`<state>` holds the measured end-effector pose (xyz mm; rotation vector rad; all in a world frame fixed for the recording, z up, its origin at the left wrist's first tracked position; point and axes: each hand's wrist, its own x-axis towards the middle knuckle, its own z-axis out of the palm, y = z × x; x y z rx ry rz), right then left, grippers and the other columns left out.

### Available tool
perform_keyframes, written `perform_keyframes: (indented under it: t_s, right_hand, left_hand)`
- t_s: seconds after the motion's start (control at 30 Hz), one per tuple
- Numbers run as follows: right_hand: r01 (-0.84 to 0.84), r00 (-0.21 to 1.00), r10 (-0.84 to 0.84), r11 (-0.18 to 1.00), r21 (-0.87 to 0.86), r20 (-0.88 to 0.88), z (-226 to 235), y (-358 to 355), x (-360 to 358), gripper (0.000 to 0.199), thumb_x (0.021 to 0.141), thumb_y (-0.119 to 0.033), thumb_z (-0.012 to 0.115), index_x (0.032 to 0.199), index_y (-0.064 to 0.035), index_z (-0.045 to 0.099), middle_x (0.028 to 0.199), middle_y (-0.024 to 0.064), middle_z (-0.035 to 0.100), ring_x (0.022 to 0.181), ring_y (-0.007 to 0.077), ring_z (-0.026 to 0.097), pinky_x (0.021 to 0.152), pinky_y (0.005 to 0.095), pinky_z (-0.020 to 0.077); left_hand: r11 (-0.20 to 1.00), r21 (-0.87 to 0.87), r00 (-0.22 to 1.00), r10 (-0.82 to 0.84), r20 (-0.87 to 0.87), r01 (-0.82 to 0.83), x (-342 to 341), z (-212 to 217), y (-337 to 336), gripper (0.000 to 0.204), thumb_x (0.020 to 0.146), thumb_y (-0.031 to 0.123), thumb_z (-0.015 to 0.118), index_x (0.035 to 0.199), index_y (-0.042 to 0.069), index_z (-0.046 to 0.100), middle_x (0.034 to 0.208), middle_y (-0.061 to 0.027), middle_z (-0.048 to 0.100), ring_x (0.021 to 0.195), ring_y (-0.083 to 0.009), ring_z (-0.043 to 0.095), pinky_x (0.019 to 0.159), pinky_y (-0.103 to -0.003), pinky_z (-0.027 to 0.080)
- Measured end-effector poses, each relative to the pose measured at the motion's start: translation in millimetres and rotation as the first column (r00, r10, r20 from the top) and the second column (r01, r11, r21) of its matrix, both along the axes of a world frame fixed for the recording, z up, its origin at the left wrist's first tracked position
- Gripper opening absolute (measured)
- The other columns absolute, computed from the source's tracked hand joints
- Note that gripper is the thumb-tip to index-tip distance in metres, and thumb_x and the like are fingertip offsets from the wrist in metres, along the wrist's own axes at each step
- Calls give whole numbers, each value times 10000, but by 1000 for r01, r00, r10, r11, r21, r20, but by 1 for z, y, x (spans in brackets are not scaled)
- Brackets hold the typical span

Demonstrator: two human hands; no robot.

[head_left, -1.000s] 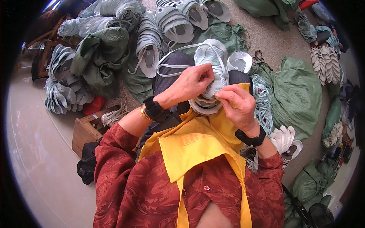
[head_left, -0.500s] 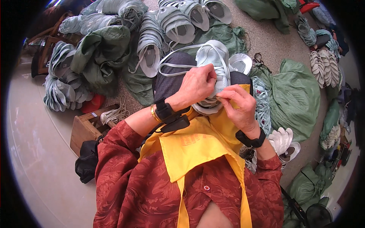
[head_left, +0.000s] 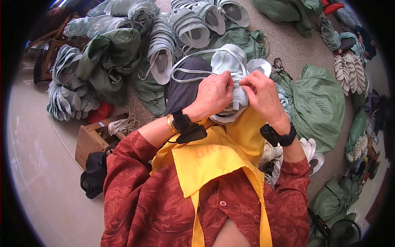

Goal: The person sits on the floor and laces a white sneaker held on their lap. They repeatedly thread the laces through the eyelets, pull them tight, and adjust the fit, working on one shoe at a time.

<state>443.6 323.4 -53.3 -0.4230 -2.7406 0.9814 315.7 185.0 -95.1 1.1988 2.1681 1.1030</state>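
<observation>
A pale blue-grey shoe upper lies over my lap, its toe pointing away from me and its padded tongue facing me. A flat pale shoelace makes a wide loop off its left side and runs back behind my left hand. My left hand is closed in a pinch at the left edge of the lacing opening; the fingertips partly hide what they grip. Just right of it, my right hand pinches the shoelace above the tongue, its fingertips close to the left ones.
Stacked shoe uppers stand ahead, with more at the left. Green sacks lie right and left. A wooden stool holding pale laces is by my left arm. A yellow apron covers my front.
My right hand has moved up and away from me, from the tongue's lower part to beside my left fingertips. More of the tongue now shows. My left hand has barely moved.
</observation>
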Motion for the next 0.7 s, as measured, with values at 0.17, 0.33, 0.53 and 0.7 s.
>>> perform_keyframes:
  t_s: [0.17,0.33,0.53,0.7]
  right_hand:
    - [-48,996,43,997,61,73,3,-1,-3,91,863,-3,691,917,3,618,950,172,591,893,391,637,767,486,515]
    - [-172,976,123,942,288,181,-4,2,-8,67,879,-9,639,912,10,583,937,187,581,887,391,632,775,484,527]
    - [-224,970,186,932,284,154,11,11,-5,70,886,-28,615,904,10,560,919,201,572,877,400,627,772,485,517]
    - [-104,966,75,989,108,246,44,38,24,66,927,-35,618,930,7,569,934,154,619,824,301,633,740,381,521]
  left_hand:
    - [999,35,999,-4,-42,6,3,-2,-2,83,891,92,623,898,10,633,758,-214,678,764,-433,674,674,-518,506]
    - [998,46,998,-28,-57,30,1,0,-2,70,883,75,618,902,7,621,753,-218,671,760,-437,669,672,-515,504]
    - [990,115,996,-83,44,77,-12,6,1,49,871,46,606,898,5,603,730,-196,646,695,-376,661,637,-440,501]
    - [971,121,970,-217,109,204,-39,15,-6,78,877,61,640,921,4,609,692,-113,615,635,-199,622,607,-339,477]
